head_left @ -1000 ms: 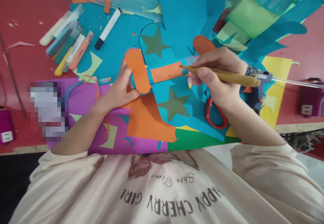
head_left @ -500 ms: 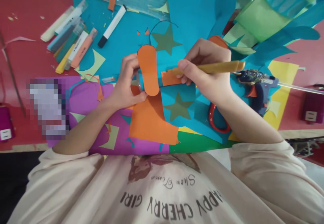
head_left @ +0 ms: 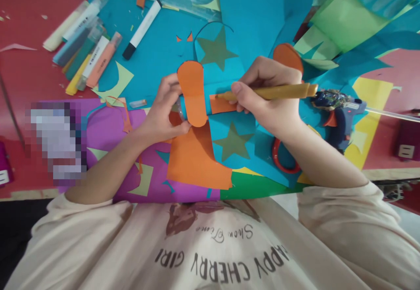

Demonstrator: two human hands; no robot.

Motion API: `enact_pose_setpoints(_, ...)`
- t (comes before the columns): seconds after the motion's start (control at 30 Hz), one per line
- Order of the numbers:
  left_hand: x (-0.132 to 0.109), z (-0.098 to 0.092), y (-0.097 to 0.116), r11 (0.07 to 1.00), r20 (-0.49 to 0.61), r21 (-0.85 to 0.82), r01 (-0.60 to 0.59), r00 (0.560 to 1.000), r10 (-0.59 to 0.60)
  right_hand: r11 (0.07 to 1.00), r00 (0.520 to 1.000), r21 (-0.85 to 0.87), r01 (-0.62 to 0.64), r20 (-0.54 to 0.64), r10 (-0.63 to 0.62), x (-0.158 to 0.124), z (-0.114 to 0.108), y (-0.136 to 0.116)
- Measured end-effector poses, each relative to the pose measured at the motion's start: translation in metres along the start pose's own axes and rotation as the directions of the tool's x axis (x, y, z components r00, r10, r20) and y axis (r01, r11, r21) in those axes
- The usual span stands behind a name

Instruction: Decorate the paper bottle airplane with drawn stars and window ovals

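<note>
My left hand [head_left: 164, 110] pinches the left end of a blue paper craft [head_left: 226, 106] that bears green stars, gripping beside its orange oval piece [head_left: 193, 93]. My right hand [head_left: 265, 102] is closed round a yellow-brown stick [head_left: 278, 92] held like a pen. The stick's tip rests on the orange strip [head_left: 219, 105] across the middle of the craft. A second orange oval [head_left: 288, 56] shows behind my right hand.
Several markers [head_left: 88, 49] and a black-capped white pen [head_left: 141, 29] lie at upper left. A blue glue gun [head_left: 337, 110] lies right of my hand, red-handled scissors [head_left: 282, 158] under my wrist. Loose coloured paper sheets cover the red table [head_left: 26, 75].
My right hand and the stick slid left along the orange strip. My left hand turned the orange oval more upright. The view shifted slightly.
</note>
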State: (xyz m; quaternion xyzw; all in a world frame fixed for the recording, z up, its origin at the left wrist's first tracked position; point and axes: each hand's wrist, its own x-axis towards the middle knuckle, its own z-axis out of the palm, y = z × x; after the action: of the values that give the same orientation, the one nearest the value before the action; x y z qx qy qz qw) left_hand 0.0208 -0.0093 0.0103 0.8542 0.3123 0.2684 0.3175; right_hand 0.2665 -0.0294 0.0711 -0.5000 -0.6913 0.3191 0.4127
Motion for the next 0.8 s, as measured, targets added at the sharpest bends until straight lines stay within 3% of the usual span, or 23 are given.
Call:
enact_pose_setpoints(0.17,0.0002,-0.0018,-0.0011,0.999,0.004,0.009,-0.037,0.999,0.037,0.998,0.999,-0.05,0.034,0.011,-0.033,-0.001,-0.002,-0.0023)
enact_pose_setpoints(0.33,0.0001,-0.0034,0.0026,0.997,0.002,0.077,-0.008,1.0,0.008,0.99,0.996,-0.141,0.004,0.088,0.009,-0.0016,-0.0064,-0.0002)
enact_pose_setpoints(0.5,0.0,-0.0048,0.0036,0.994,0.002,0.091,0.064,0.998,-0.065,0.99,0.993,-0.136,0.03,0.113,-0.015,-0.0013,-0.0073,0.0037)
enact_pose_setpoints(0.63,0.0003,-0.0047,0.0022,0.997,0.009,0.075,0.034,0.999,-0.035,0.992,0.991,-0.1,0.08,0.119,-0.068,-0.0004,-0.0066,0.0013)
enact_pose_setpoints(0.8,0.0004,-0.0036,0.0001,0.998,0.013,0.029,0.053,0.999,-0.053,0.995,0.984,-0.095,0.034,0.176,-0.017,0.0001,-0.0075,0.0012)
